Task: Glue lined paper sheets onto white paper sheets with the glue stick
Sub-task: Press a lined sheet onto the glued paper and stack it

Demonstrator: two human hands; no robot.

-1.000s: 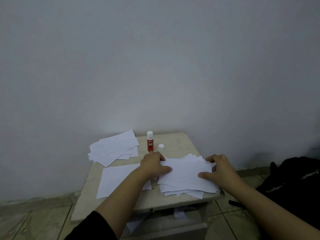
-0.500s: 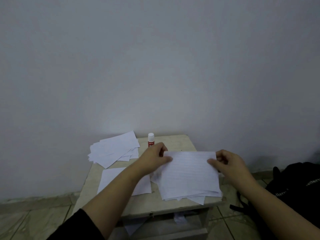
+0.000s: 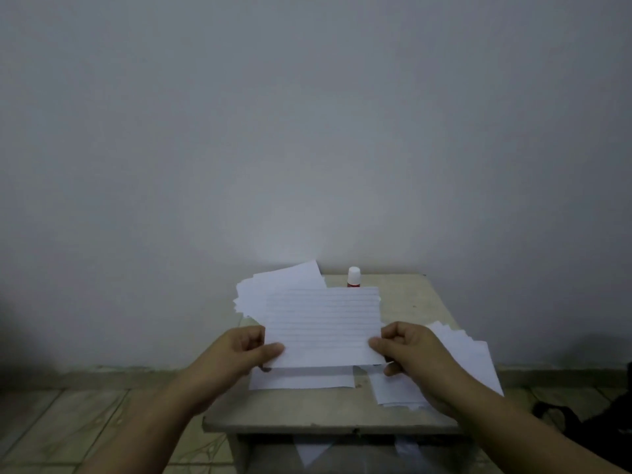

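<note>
lined sheet (image 3: 323, 325) before red glue stick (image 3: 354, 277)

Dim, flat greyish light, soft focus, darker corners, slight wide-angle bending

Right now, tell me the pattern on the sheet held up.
Horizontal ruled lines on white, on the lined sheet; head view.

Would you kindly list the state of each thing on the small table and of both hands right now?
Lined sheet: lifted off the table, pinched at its lower corners by both hands.
Left hand: grip on the sheet's lower left corner.
Right hand: grip on the lower right corner.
White sheet: flat on the table, under the lifted sheet.
Glue stick: upright, partly hidden.
Lined stack: loose, at the right.
White stack: fanned, at the back left.
</note>
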